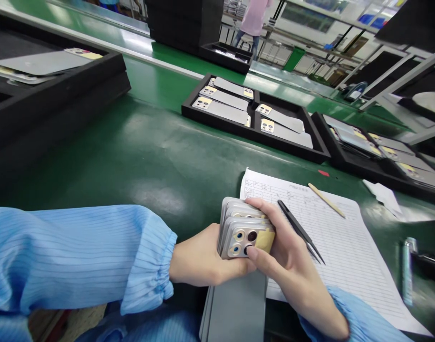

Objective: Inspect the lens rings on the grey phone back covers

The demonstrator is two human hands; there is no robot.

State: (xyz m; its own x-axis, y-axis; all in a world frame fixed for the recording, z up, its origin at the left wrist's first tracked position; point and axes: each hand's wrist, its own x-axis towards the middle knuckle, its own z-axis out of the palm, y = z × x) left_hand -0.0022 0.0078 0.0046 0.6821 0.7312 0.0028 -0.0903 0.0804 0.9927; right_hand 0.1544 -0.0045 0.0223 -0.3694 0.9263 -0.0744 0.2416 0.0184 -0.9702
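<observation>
Both my hands hold a stack of silver phone back covers (243, 233) at the near edge of the green bench. The top cover shows a camera plate with round lens holes and a yellowish tab. My left hand (203, 259) wraps the stack from the left and below. My right hand (285, 256) closes over its right side, the thumb pressing on the camera plate. The lower ends of the covers (235, 308) hang toward my lap. Black tweezers (300, 231) lie beside my right hand on a printed form (345, 237).
A wooden stick (326, 200) lies on the form. Black foam trays of covers sit beyond: one central (255, 133), one at right (381, 175), stacked ones at left (56, 95). A metal tool (409, 268) lies at right. A person (253, 19) stands far back.
</observation>
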